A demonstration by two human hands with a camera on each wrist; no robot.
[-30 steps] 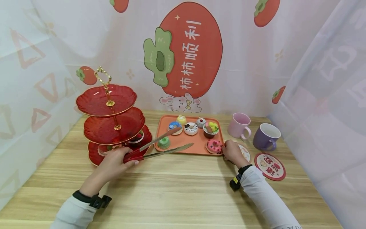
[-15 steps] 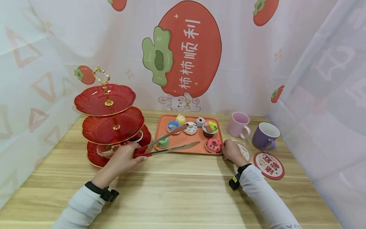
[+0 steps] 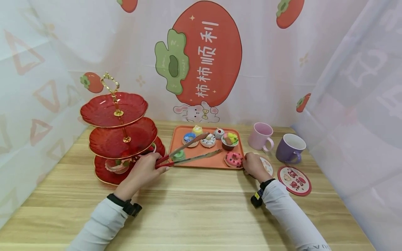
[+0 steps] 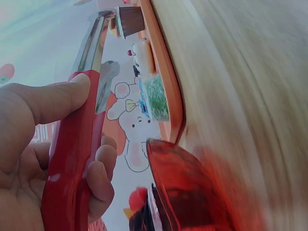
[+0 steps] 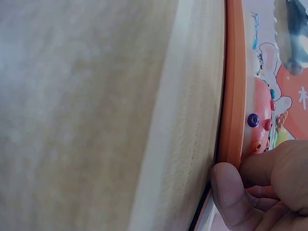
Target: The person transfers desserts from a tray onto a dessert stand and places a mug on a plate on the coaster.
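In the head view my left hand [image 3: 142, 172] holds red-handled metal tongs [image 4: 72, 159], their tips apart above the orange tray [image 3: 208, 164]. My right hand [image 3: 255, 166] pinches the tray's front right corner between thumb and fingers, seen closely in the right wrist view. Near that corner lies a pink donut [image 3: 233, 159] with coloured dots. Behind it stands a fruit-topped cupcake [image 3: 230, 142]. Farther along the tray are a white donut [image 3: 208, 141], a blue donut [image 3: 189, 139], a yellow cake [image 3: 197, 130] and a cherry-topped ball cake [image 3: 218, 133]. A green cake [image 3: 178, 156] is partly behind the tongs.
A red three-tier stand [image 3: 103, 109] rises at the left, close to my left hand, with a tart-like sweet [image 3: 116, 167] on its lowest plate. At the right are a pink mug [image 3: 260, 136], a purple mug [image 3: 290, 148] and two round coasters [image 3: 294, 180], one partly behind my right hand.
My left hand has moved right, away from the stand, carrying the tongs farther over the tray. The right hand stays at the tray corner. The camera view has shifted slightly.
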